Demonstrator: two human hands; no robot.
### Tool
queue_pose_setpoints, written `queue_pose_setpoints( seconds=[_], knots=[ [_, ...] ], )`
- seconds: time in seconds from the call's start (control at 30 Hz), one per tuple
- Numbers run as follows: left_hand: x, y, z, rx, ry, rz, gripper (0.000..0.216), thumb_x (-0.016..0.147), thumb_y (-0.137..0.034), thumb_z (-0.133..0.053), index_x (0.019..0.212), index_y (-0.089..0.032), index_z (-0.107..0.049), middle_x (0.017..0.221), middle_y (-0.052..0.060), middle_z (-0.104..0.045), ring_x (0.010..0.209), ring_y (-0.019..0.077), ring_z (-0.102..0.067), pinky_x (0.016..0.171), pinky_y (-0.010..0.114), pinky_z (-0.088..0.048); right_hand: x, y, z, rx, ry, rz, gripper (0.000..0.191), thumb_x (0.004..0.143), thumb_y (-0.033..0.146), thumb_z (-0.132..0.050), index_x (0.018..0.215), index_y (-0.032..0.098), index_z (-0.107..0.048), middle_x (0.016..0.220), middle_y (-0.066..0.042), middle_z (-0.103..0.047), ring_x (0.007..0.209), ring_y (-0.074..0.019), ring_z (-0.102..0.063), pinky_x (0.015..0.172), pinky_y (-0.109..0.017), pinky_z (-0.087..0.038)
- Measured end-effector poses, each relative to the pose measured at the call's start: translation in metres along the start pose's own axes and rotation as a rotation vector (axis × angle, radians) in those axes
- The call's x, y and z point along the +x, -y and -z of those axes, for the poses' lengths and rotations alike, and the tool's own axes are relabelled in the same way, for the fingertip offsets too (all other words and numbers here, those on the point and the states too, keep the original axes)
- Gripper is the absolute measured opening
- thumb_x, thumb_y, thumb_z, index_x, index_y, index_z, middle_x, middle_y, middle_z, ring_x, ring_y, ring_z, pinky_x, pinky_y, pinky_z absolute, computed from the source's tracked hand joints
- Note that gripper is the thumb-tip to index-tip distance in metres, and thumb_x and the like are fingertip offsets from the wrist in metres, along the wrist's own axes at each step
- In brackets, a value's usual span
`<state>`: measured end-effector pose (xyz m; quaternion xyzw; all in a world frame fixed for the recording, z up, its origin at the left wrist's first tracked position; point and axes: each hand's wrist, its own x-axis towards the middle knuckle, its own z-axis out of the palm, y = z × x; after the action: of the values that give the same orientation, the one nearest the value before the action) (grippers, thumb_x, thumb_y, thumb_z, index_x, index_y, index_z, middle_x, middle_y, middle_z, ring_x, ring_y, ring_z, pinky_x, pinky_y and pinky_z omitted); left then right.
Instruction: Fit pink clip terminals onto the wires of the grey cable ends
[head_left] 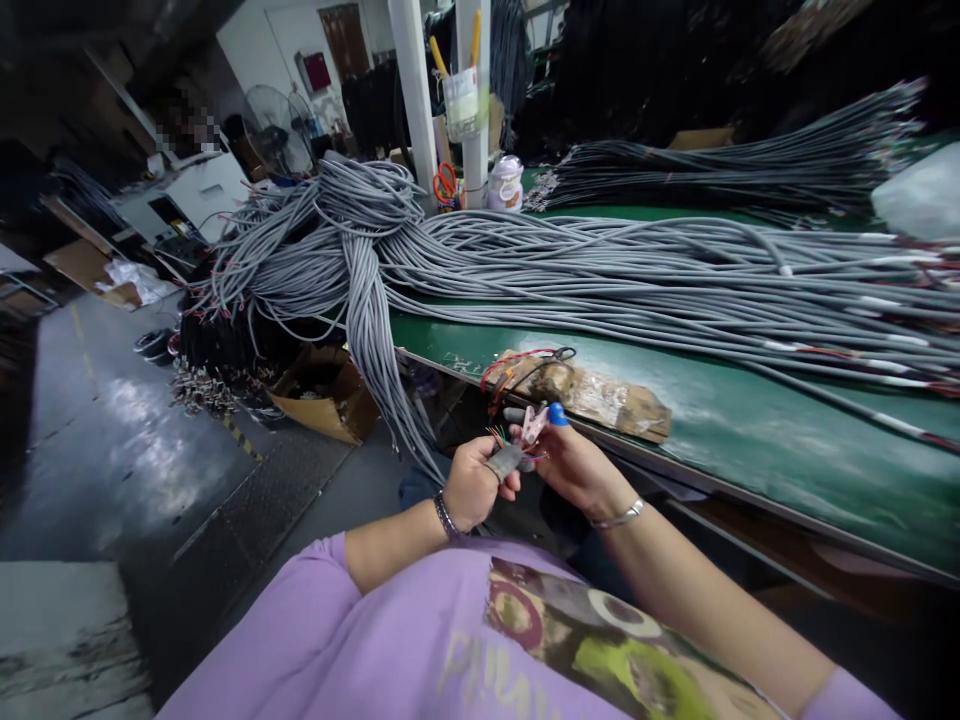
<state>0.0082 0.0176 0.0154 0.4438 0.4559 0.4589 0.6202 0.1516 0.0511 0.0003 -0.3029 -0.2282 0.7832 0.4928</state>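
My left hand [471, 482] is closed around the end of a grey cable [507, 460], whose thin coloured wires fan out of the stripped tip. My right hand [574, 462] grips a small tool with a blue-tipped handle [556, 413], held against those wires. Both hands work close together just below the front edge of the green table [750, 420].
A big heap of long grey cables [600, 270] covers the table and spills over its left end toward a cardboard box [322, 395] on the floor. A brown wrapped block [592, 392] with red and black wires lies at the table edge. Scissors [445, 184] and a jar stand by a white post.
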Motion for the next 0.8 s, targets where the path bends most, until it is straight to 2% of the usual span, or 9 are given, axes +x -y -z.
queue_pose_setpoints(
  seconds=[0.23,0.4,0.53,0.63,0.7,0.8],
  knots=[
    [0.003,0.002,-0.002,0.032,0.020,0.038,0.040,0.069,-0.053,-0.068,0.066,-0.014,-0.056,0.047,-0.003,-0.052,0.037,0.0057,-0.043,0.036,0.018,-0.034,0.005,-0.003,-0.007,0.035,-0.063,0.035,0.037,0.071,0.055,-0.072,0.071,0.018,-0.069,0.067,-0.002,-0.070,0.053,-0.0132,-0.057,0.049,-0.026,-0.043],
    [0.002,0.005,-0.003,0.053,0.025,0.051,0.042,0.069,-0.054,-0.067,0.065,-0.015,-0.055,0.046,-0.004,-0.051,0.036,0.0054,-0.042,0.036,0.018,-0.034,0.004,-0.003,-0.005,0.020,-0.087,0.027,0.038,0.071,0.057,-0.071,0.074,0.020,-0.068,0.069,-0.002,-0.070,0.059,-0.0138,-0.060,0.053,-0.026,-0.046],
    [-0.001,0.006,0.001,0.063,0.026,0.033,0.041,0.070,-0.054,-0.066,0.068,-0.015,-0.056,0.048,-0.004,-0.052,0.037,0.0057,-0.043,0.036,0.018,-0.034,-0.004,-0.002,-0.003,-0.017,-0.015,0.004,0.046,0.074,0.066,-0.061,0.074,0.021,-0.068,0.073,-0.003,-0.069,0.060,-0.0146,-0.058,0.055,-0.027,-0.046],
    [-0.005,0.008,0.007,0.091,0.051,0.021,0.040,0.072,-0.054,-0.064,0.068,-0.015,-0.054,0.049,-0.003,-0.053,0.038,0.0060,-0.044,0.037,0.018,-0.035,-0.011,-0.001,0.002,-0.130,0.047,-0.081,0.047,0.069,0.066,-0.066,0.076,0.020,-0.068,0.075,-0.003,-0.067,0.062,-0.0143,-0.058,0.059,-0.028,-0.047],
    [-0.007,0.010,0.010,0.133,0.081,0.012,0.039,0.073,-0.052,-0.063,0.068,-0.015,-0.055,0.050,-0.003,-0.054,0.040,0.0063,-0.046,0.039,0.018,-0.037,-0.015,-0.001,0.004,-0.238,0.060,-0.105,0.043,0.064,0.059,-0.075,0.075,0.018,-0.067,0.071,-0.002,-0.065,0.062,-0.0138,-0.057,0.060,-0.028,-0.046],
    [-0.007,0.013,0.012,0.191,0.141,0.036,0.037,0.072,-0.050,-0.065,0.068,-0.014,-0.056,0.052,-0.002,-0.055,0.042,0.0074,-0.049,0.042,0.019,-0.042,-0.021,0.001,0.002,-0.437,0.062,-0.022,0.036,0.060,0.047,-0.082,0.069,0.017,-0.064,0.063,0.001,-0.061,0.057,-0.0119,-0.053,0.059,-0.027,-0.043]
  ],
)
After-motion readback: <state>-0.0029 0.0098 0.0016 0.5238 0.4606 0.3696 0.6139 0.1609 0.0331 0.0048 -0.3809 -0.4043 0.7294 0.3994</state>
